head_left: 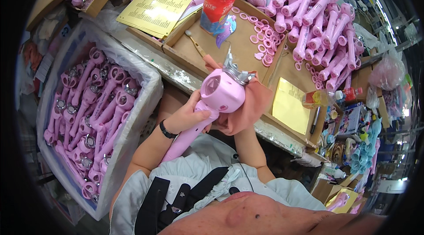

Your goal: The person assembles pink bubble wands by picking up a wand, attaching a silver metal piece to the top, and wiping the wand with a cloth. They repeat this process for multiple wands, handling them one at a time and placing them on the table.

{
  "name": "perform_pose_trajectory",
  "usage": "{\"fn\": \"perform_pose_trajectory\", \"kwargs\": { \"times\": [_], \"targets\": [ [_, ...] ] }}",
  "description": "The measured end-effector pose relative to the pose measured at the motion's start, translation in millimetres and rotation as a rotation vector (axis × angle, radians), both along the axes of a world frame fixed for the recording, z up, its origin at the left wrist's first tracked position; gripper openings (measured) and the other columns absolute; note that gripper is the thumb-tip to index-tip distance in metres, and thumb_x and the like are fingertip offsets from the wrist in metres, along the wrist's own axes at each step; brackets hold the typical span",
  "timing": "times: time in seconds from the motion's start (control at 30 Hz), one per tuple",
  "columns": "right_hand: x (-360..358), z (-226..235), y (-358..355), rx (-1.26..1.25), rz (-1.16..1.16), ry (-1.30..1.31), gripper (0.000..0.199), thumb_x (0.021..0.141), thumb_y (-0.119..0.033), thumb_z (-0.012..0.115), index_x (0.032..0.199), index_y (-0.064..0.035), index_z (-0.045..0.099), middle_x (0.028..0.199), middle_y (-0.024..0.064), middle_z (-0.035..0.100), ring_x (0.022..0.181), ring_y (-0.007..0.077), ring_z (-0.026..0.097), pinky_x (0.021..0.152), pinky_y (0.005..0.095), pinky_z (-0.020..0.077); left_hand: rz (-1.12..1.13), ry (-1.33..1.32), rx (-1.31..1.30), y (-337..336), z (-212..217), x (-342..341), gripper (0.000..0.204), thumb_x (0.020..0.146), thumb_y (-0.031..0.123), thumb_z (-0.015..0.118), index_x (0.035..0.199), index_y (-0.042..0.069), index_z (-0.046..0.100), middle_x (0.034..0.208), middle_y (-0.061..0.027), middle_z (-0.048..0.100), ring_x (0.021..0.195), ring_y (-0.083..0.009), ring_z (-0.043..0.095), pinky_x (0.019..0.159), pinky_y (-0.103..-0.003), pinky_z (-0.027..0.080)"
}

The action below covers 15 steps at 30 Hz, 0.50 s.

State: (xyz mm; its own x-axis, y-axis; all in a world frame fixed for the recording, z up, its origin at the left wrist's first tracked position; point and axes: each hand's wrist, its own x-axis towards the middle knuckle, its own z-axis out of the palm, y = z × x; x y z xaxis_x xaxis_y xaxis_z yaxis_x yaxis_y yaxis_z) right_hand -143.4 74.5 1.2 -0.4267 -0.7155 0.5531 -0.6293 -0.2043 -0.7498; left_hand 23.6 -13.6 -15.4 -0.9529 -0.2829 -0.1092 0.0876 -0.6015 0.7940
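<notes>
Glossy pink plastic wand with a silver crown (225,95), held slantwise above the lap, its neck enclosed by the curled left hand (189,116). A salmon-coloured cloth (259,98) lies against its head and hides the right hand, whose grip cannot be told. Beyond: brown cardboard tray (247,51) containing pink plastic rings (274,39). Left: plastic-lined bin (151,80) of similar pink wands (99,107).

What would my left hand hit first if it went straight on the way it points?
Most likely the wand head, just beyond where your left hand grips the handle; perhaps the orange cloth after that, though depth is unclear.
</notes>
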Motion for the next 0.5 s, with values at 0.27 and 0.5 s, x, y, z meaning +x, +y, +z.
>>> {"fn": "perform_pose_trajectory", "kwargs": {
  "times": [0.27, 0.5],
  "targets": [
    [45.1, -17.7, -12.2, -0.186, -0.095, -0.415, 0.043, 0.087, -0.018, 0.054, 0.124, -0.0008, 0.044, 0.111, 0.0104, 0.056, 0.102, 0.0195, 0.053, 0.093, 0.0444, 0.0302, -0.061, 0.136, 0.25, -4.2, -20.5, -2.5, 0.081, 0.082, 0.038, 0.068, 0.14, 0.007, 0.02, 0.1, -0.014, 0.056, 0.059, -0.018, 0.061, 0.048, -0.027, 0.051],
    [45.2, -21.6, 1.3, -0.18, -0.102, -0.46, 0.044, 0.087, -0.017, 0.054, 0.126, -0.0011, 0.041, 0.111, 0.0102, 0.056, 0.1, 0.0191, 0.053, 0.091, 0.0418, 0.0321, 0.223, -0.005, -0.106, -1.5, -10.9, -2.6, 0.083, 0.081, 0.035, 0.07, 0.141, 0.002, 0.021, 0.119, -0.0161, 0.051, 0.1, -0.0152, 0.058, 0.083, -0.03, 0.05]
  ]
}}
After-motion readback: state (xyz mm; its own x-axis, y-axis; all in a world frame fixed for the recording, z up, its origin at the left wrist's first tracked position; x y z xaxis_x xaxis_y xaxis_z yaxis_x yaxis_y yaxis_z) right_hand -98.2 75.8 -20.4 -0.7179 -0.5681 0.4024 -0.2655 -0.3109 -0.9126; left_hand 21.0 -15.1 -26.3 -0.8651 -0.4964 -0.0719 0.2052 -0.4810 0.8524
